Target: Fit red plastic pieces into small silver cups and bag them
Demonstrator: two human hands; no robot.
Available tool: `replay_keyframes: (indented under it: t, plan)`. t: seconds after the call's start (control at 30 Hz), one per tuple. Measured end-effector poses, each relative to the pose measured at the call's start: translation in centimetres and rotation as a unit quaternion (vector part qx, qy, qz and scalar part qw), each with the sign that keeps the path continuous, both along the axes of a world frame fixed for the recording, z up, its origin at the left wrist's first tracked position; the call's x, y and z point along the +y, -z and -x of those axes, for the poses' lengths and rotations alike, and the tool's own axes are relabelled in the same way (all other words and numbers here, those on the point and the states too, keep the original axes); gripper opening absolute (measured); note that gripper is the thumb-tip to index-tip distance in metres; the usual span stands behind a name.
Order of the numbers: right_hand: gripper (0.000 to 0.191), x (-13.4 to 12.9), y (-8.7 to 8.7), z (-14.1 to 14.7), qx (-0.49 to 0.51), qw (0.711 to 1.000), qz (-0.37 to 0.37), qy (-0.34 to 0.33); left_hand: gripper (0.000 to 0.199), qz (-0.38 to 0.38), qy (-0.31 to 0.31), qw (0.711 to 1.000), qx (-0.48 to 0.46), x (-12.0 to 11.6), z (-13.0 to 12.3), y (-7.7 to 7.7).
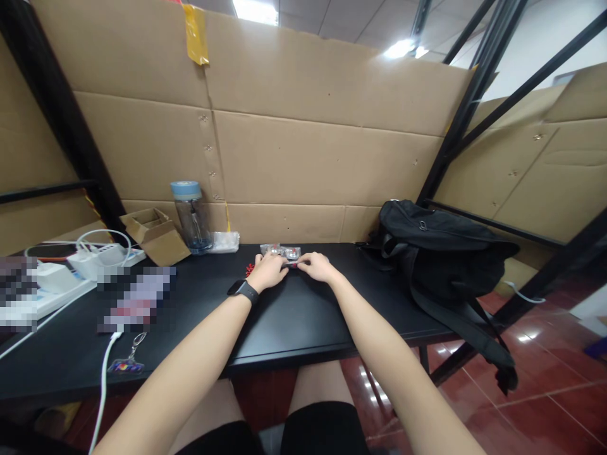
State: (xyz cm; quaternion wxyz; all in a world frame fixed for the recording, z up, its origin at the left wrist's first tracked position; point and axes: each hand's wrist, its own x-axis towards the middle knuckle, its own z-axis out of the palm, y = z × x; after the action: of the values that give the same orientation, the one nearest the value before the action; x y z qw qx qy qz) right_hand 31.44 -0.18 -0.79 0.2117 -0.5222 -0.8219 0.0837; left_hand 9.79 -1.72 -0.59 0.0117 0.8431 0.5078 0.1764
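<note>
My left hand [268,272], with a dark watch [243,290] on its wrist, rests low over the table with its fingers curled and closed. Opposite it, my right hand [317,266] is closed in a pinch. Between the fingertips of both hands lies a small, thin dark item [291,265] with a bit of red; its kind is too small to tell. Just behind the hands are shiny clear plastic packets [293,253] with small contents. A cluster of small red pieces [249,270] shows beside my left hand, partly covered by it.
Left on the black table [298,328] are a blurred phone-like item [140,297] on a white cable, a keychain [127,364], a power strip [102,259], an open carton [159,240] and a bottle [192,218]. A black bag [441,253] sits right, its strap hanging over the edge. Cardboard walls the back.
</note>
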Motion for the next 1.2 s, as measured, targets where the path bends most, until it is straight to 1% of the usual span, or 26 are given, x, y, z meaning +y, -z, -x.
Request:
replay_keyframes:
  t: [0.13,0.23,0.27,0.33,0.4,0.47,0.53,0.57,0.63,0.67,0.73,0.87,0.97,1.07,1.13,1.2]
  plan:
    - [0.023,0.2,0.3,0.1,0.136,0.990,0.039,-0.011,0.026,0.034,-0.033,0.997,-0.068,-0.1,-0.3,-0.8]
    - [0.034,0.3,0.4,-0.1,0.200,0.977,0.068,-0.029,0.025,0.049,-0.053,0.992,-0.100,-0.1,-0.4,-1.0]
    - [0.035,0.3,0.2,-0.3,0.213,0.974,0.066,-0.032,0.027,0.044,-0.056,0.993,-0.095,-0.1,-0.3,-1.0]
    - [0.031,0.5,-0.5,-0.9,0.236,0.971,0.042,-0.019,0.030,0.014,-0.052,0.997,-0.060,-0.2,-0.2,-0.8]
    - [0.027,1.1,-1.5,-1.9,0.252,0.967,0.006,0.027,0.037,-0.021,-0.039,0.999,-0.008,-0.2,-0.1,-0.6]
    - [0.027,2.2,-2.4,-3.0,0.240,0.966,-0.016,0.100,0.047,-0.027,-0.033,0.998,0.041,0.1,-0.2,-0.4]
    - [0.027,3.7,-2.8,-3.8,0.204,0.964,-0.008,0.172,0.052,0.006,-0.047,0.996,0.076,0.7,-0.4,-0.5]
    - [0.026,4.6,-2.9,-4.1,0.186,0.963,0.005,0.194,0.055,0.033,-0.058,0.994,0.089,1.1,-0.6,-0.6]
    - [0.024,6.3,-2.6,-4.4,0.159,0.964,0.032,0.212,0.059,0.090,-0.076,0.987,0.108,2.1,-0.9,-0.9]
    - [0.024,7.1,-2.4,-4.3,0.151,0.964,0.043,0.214,0.060,0.111,-0.082,0.984,0.114,2.6,-1.0,-1.0]
    - [0.025,8.4,-1.9,-3.9,0.139,0.965,0.057,0.217,0.062,0.127,-0.089,0.981,0.117,3.7,-1.0,-1.2]
    - [0.028,10.2,-0.6,-2.5,0.121,0.963,0.056,0.234,0.063,0.116,-0.104,0.982,0.111,5.4,-0.7,-1.0]
    - [0.031,11.0,0.0,-1.7,0.106,0.965,0.044,0.234,0.063,0.103,-0.099,0.984,0.108,6.0,-0.1,-0.8]
    - [0.037,11.2,-0.2,-1.9,0.088,0.972,0.036,0.216,0.060,0.086,-0.079,0.989,0.085,5.9,1.0,-1.0]
    - [0.040,10.8,-0.9,-2.8,0.060,0.979,0.028,0.193,0.056,0.051,-0.066,0.995,0.059,5.6,2.2,-1.5]
    - [0.043,9.7,-1.9,-4.0,0.010,0.987,0.029,0.157,0.049,0.015,-0.051,0.998,0.041,5.0,3.7,-2.2]
